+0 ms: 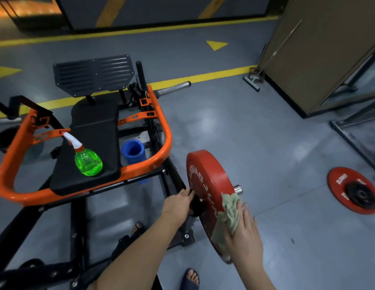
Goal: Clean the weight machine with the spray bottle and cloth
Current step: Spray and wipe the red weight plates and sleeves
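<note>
Head view: my right hand (243, 231) lies flat, fingers straight and together, pressing the cloth (230, 212) against the outer face of the red plate (207, 185) loaded on the weight machine (165, 139). My left hand (178, 204) curls its fingers round the black mount (196, 204) just behind that plate. The spray bottle (88, 162) sits on the seat pad (98, 130), well apart. I judge a hard wipe could turn or shift the plate and nip my left fingers, and a jolt could topple the bottle.
</note>
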`<state>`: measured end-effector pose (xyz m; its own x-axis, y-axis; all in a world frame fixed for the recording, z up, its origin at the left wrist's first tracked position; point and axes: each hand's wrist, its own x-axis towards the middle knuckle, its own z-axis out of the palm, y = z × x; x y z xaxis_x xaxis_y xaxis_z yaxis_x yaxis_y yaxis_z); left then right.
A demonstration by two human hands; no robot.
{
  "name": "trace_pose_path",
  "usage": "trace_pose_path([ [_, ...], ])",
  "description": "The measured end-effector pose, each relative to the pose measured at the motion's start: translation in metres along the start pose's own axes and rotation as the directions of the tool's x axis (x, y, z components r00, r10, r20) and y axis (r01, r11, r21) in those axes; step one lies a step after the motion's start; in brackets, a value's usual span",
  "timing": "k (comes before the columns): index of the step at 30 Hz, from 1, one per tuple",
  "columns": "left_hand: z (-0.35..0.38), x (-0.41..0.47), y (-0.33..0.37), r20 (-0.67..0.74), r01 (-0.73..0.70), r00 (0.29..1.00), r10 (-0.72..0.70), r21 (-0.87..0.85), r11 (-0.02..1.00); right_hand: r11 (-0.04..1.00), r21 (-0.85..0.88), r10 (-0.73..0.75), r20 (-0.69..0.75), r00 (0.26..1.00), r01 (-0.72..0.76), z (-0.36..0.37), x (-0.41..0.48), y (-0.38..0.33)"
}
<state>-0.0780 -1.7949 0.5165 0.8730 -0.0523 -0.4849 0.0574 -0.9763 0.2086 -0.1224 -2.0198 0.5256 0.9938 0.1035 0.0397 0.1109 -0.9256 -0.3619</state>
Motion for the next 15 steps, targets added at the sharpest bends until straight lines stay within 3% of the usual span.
trace_pose_path([
  [5,-0.003,0.002,0.008,0.079,0.051,0.995,-0.053,0.035,0.998,0.997,0.074,0.011,0.077,0.997,-0.017,-0.007,0.061,-0.044],
  [8,-0.008,-0.001,0.011,0.074,0.057,0.996,-0.056,-0.018,0.998,0.999,0.03,-0.022,0.09,0.996,0.02,-0.004,0.079,-0.054],
  [11,-0.021,-0.007,-0.001,-0.031,0.083,0.995,-0.096,-0.282,0.956,0.989,-0.087,-0.104,0.15,0.983,0.118,-0.001,0.086,-0.055],
  [15,-0.035,-0.016,-0.021,-0.196,0.084,0.938,-0.287,-0.673,0.735,0.95,-0.146,-0.254,0.149,0.956,0.276,-0.012,0.115,-0.061],
])
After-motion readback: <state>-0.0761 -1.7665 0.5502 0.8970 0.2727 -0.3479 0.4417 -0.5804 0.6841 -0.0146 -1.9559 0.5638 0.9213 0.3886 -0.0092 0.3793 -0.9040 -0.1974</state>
